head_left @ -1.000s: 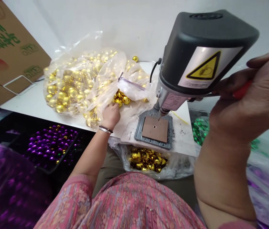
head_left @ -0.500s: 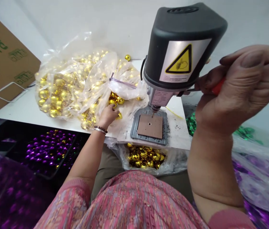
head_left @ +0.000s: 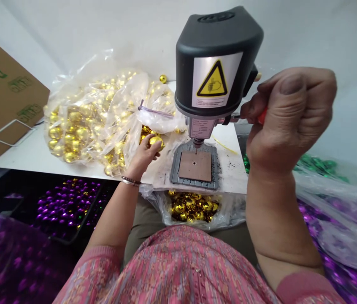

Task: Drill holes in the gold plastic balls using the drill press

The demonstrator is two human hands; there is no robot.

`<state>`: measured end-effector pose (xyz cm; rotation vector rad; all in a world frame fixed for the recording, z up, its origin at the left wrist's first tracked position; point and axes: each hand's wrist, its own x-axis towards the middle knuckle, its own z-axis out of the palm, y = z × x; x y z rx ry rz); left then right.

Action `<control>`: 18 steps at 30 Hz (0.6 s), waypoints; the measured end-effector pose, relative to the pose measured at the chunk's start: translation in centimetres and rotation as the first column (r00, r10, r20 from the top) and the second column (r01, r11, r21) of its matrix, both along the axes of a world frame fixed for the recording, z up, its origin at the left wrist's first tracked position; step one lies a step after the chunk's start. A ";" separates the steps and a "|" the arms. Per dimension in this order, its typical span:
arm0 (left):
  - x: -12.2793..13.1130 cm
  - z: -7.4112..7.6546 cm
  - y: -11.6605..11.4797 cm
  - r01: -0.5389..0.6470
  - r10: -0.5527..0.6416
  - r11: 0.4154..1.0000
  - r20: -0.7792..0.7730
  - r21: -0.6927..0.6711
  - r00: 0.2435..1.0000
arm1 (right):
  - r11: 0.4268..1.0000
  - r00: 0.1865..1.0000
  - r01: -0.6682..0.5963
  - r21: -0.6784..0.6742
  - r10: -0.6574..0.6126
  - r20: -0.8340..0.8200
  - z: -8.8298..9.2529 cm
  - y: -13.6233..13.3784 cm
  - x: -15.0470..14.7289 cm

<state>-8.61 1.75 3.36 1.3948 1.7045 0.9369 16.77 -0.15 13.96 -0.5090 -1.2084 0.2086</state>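
Observation:
My left hand (head_left: 146, 153) grips a shiny gold ball (head_left: 155, 142) between thumb and fingers, at the mouth of a clear plastic bag (head_left: 128, 101) full of gold balls. Closed around the red-tipped feed handle (head_left: 263, 115) of a small drill press (head_left: 218, 63) is my right hand (head_left: 288, 112). Below the black motor housing, the drill bit (head_left: 196, 151) points down, above a brown square plate (head_left: 194, 171) with a small hole in it. The plate lies on the grey press base (head_left: 174, 179), with nothing set on its hole.
An open bag of faceted gold balls (head_left: 194, 207) hangs at the table's front edge. Purple balls (head_left: 66, 202) lie in a dark tray at lower left. A cardboard box (head_left: 4, 93) stands left; bags of purple (head_left: 339, 253) and green pieces (head_left: 319, 162) are at right. Dark shavings surround the base.
My left hand, reaching into the gold balls before, now has one in its fingers. My right hand remains on the handle. The view has shifted slightly, moving the press leftward in the picture.

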 end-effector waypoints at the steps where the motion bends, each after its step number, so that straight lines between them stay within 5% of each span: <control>1: 0.6 0.2 -0.3 0.052 -0.045 0.998 0.214 -0.024 0.976 | 1.000 1.000 0.010 -0.007 -0.010 -0.002 0.0 0.0 0.0; 3: 1.6 0.4 -0.9 0.192 -0.125 0.979 0.537 -0.070 0.834 | 0.999 0.999 0.032 -0.007 -0.032 0.005 0.0 -0.2 -0.1; 6: 2.9 0.0 -1.4 0.329 -0.170 0.939 0.688 -0.106 0.706 | 0.996 0.996 0.085 -0.014 -0.085 0.029 0.4 -0.2 0.0; 18: 5.8 -0.7 -0.7 0.414 -0.348 0.893 0.312 -0.178 0.884 | 0.972 0.977 0.207 -0.109 -0.198 0.081 4.3 6.3 1.3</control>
